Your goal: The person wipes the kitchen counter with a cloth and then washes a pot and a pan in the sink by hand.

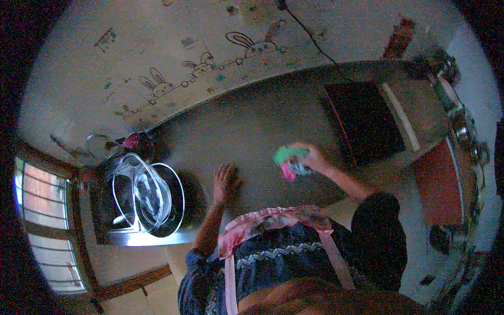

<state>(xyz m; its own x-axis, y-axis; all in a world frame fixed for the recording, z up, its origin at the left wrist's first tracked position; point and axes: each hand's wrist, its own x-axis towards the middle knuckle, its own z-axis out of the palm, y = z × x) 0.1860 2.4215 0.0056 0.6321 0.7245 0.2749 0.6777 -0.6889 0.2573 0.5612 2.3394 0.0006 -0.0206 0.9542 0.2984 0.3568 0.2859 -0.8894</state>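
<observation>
My right hand [311,156] is closed on a bunched cloth [291,155] with green, pink and pale blue parts, held over or on the dark countertop [252,130]. The image is blurred there, so contact with the counter cannot be told. My left hand [227,179] lies on the counter near its front edge, to the left of the cloth, with fingers extended and nothing in it. Further left, shiny metal and clear vessels [151,197] stand in or over the sink area.
A black flat panel, perhaps a cooktop [364,122], lies on the counter at the right. A dark cable [315,41] hangs down the wall with rabbit drawings [252,47]. A reddish-brown panel [439,185] and metal vessels [464,130] are at far right. Barred windows [45,197] are at left.
</observation>
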